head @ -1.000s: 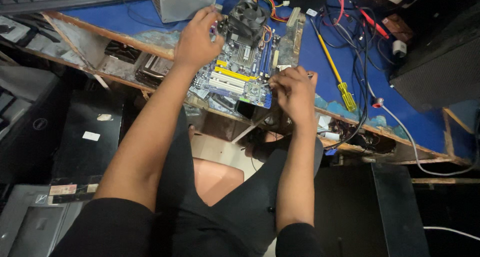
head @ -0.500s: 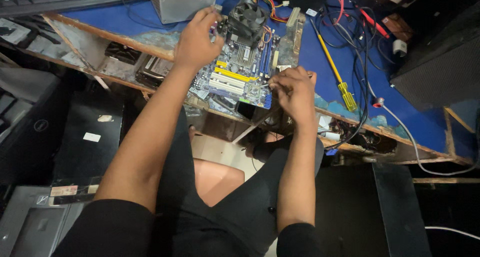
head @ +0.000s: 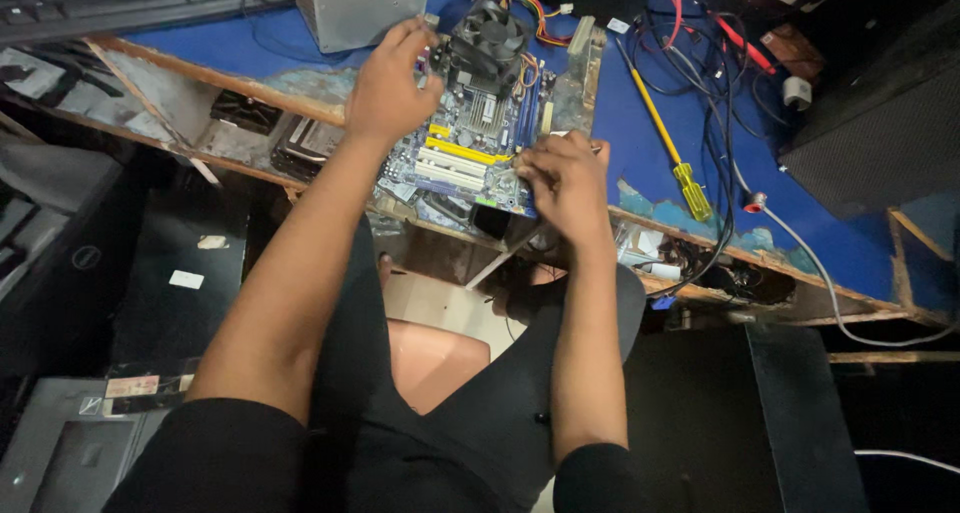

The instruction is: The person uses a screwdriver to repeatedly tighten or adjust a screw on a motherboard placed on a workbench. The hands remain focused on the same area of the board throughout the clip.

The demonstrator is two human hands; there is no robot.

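While the left hand (head: 388, 91) pins the motherboard (head: 470, 148) at the bench's (head: 690, 93) front edge, the right hand (head: 565, 185), fingers pinched on its near corner, should press gently, squarely.

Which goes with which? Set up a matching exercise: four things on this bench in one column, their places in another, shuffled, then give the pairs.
Things:
1. left hand
2. right hand
3. yellow screwdriver
4. cooler fan

Places:
A. on the blue desk top, right of the motherboard
B. at the board's near right corner
C. mounted on the board's far part
D. at the board's far left edge, beside the fan

Pairs: 1-D, 2-B, 3-A, 4-C
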